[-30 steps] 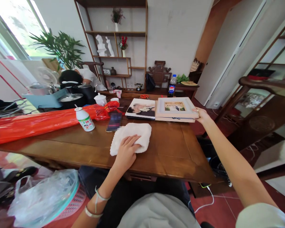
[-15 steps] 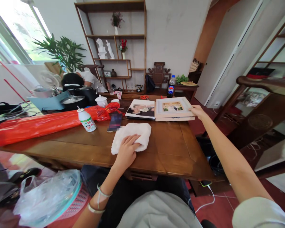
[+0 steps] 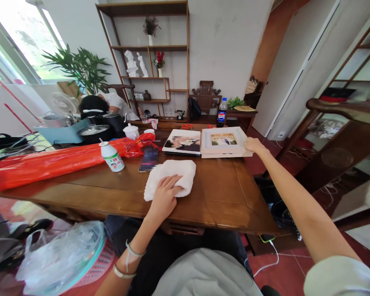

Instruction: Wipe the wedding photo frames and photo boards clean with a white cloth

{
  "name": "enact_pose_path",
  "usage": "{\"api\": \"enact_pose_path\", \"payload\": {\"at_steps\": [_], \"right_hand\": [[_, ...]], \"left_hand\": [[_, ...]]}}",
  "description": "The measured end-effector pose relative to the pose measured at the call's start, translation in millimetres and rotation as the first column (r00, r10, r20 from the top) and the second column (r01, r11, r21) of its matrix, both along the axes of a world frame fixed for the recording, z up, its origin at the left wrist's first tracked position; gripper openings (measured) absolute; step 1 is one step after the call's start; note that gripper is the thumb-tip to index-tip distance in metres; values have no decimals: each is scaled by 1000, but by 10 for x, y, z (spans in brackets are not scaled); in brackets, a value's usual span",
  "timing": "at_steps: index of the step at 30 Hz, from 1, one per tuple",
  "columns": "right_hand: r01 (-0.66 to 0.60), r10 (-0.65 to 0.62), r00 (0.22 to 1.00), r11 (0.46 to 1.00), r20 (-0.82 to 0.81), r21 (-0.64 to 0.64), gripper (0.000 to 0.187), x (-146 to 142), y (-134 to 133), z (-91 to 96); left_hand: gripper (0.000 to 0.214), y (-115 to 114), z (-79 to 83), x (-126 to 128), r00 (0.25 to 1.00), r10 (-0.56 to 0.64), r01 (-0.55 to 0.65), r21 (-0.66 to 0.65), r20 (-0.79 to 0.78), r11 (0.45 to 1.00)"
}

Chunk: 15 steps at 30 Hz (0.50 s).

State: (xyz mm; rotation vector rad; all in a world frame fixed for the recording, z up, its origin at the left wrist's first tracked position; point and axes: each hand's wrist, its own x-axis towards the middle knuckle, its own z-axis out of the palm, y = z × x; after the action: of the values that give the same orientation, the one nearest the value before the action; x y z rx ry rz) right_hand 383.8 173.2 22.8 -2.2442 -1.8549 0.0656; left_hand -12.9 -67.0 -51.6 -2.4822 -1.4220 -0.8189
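Observation:
My left hand (image 3: 165, 194) lies flat with fingers spread on a white towel (image 3: 169, 176) on the wooden table (image 3: 222, 197). My right hand (image 3: 254, 145) reaches out to the far right and grips the right edge of a white picture frame (image 3: 223, 142), which sits on top of another frame. A photo album (image 3: 182, 142) lies just left of the frames.
A phone (image 3: 149, 158), a small white bottle (image 3: 111, 156) and a long red plastic roll (image 3: 49, 162) lie on the table's left. Pots, a teapot (image 3: 131, 130) and a person bent over sit behind. A cola bottle (image 3: 221, 112) stands beyond; a bagged basket (image 3: 64, 257) is on the floor.
My right hand has shifted slightly left along the frame's edge, and the frames have moved a little left and away. My left hand stays on the towel.

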Motion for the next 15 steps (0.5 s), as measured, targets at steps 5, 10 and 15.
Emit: {"api": "enact_pose_path", "payload": {"at_steps": [5, 10, 15], "right_hand": [[25, -26, 999, 999, -23, -40, 43, -1, -55, -26], [40, -42, 997, 999, -70, -23, 45, 51, -97, -127], [28, -30, 990, 1000, -137, -10, 41, 96, -97, -220]], "left_hand": [[48, 0, -11, 0, 1000, -2, 2, 3, 2, 1000], [49, -18, 17, -7, 1000, -4, 4, -8, 3, 1000], [48, 10, -20, 12, 1000, -1, 1, -25, -3, 1000]]}}
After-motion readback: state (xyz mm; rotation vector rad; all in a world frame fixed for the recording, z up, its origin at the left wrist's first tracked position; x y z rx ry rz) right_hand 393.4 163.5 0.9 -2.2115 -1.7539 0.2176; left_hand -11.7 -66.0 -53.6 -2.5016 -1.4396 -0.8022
